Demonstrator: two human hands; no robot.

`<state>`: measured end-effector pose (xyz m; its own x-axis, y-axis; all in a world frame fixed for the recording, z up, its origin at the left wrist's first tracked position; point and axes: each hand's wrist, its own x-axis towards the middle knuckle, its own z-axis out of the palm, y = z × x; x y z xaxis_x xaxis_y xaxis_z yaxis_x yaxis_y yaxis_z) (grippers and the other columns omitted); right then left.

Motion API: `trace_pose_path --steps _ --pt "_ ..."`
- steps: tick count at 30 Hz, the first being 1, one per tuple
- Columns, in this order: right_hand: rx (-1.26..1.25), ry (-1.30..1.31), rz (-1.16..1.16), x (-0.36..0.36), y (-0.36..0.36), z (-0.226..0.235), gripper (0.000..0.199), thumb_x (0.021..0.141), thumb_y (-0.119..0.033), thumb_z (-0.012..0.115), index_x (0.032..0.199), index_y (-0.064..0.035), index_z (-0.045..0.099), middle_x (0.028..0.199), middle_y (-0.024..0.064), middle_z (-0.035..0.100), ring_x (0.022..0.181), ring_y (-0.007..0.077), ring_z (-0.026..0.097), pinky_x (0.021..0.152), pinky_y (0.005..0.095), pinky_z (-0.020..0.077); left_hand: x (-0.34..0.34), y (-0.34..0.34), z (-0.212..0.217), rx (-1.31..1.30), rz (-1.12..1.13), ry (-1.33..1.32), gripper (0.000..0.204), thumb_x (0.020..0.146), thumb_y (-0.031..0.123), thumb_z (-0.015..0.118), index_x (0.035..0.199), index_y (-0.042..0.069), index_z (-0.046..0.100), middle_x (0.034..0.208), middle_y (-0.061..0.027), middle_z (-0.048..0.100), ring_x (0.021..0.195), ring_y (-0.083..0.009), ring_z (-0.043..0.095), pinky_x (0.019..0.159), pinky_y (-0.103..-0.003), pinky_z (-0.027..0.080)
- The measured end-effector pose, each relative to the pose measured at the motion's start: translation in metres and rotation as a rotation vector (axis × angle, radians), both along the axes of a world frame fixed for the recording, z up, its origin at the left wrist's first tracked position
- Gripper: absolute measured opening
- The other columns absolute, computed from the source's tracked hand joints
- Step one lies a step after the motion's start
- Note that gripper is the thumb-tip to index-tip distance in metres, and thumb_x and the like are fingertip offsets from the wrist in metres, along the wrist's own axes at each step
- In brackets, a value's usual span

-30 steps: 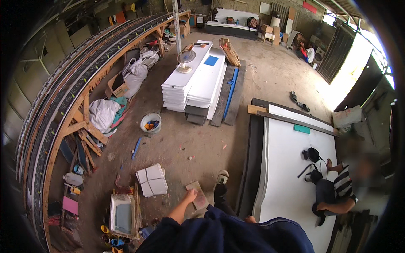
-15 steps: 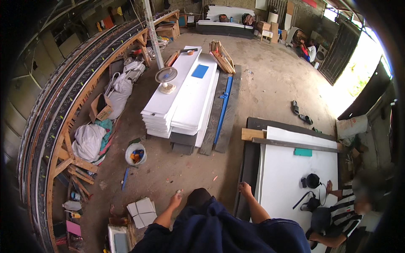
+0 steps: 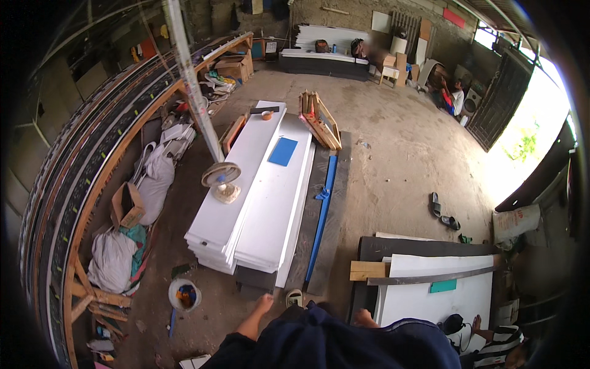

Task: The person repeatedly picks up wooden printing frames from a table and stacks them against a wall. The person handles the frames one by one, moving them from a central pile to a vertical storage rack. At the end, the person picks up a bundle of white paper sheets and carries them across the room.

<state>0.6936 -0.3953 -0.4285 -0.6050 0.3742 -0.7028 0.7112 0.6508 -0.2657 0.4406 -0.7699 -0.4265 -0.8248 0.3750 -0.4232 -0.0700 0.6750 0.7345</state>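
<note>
My left hand hangs low, just short of the dark boards under a stack of long white panels. Its fingers are curled; whatever they may hold is too small to make out. At my right side, near the left edge of another stack of white and dark sheets, my right hand is loosely closed. I see nothing in it, and my dark top partly hides the wrist. One of my feet, in a light shoe, shows between the two stacks.
A small fan and a blue sheet rest on the white panels. A bucket stands left. A plank and a green piece lie on the right stack, where a person's hand rests. Sandals lie beyond.
I have moved forward, toward the white panels, which now appear nearer. The right stack and the person beside it have slid toward the lower edge. Both my hands sit lower in the picture.
</note>
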Motion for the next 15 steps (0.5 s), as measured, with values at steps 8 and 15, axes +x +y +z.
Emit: trace_pose_path --steps 8,15 --pt "-0.268 0.260 -0.750 -0.192 0.106 0.035 0.027 0.080 -0.016 0.048 0.102 -0.0021 0.057 0.083 0.0132 0.062 0.065 0.0204 0.063 0.055 0.0298 0.0508 -0.223 0.198 0.049 0.038 -0.262 0.181 0.025 0.074 0.018 0.054 0.097 0.008 0.054 0.091 -0.0148 0.059 0.088 -0.0299 0.055 0.077 -0.038 0.045" --pt "-0.175 0.155 -0.897 -0.292 0.239 -0.033 0.025 0.075 -0.016 0.052 0.095 -0.0010 0.056 0.081 0.0169 0.061 0.069 0.0285 0.062 0.056 0.0322 0.0501 -0.364 0.255 0.040 -0.281 -0.412 0.050 0.025 0.074 0.019 0.050 0.098 0.011 0.055 0.093 -0.0147 0.058 0.091 -0.0319 0.054 0.081 -0.040 0.043"
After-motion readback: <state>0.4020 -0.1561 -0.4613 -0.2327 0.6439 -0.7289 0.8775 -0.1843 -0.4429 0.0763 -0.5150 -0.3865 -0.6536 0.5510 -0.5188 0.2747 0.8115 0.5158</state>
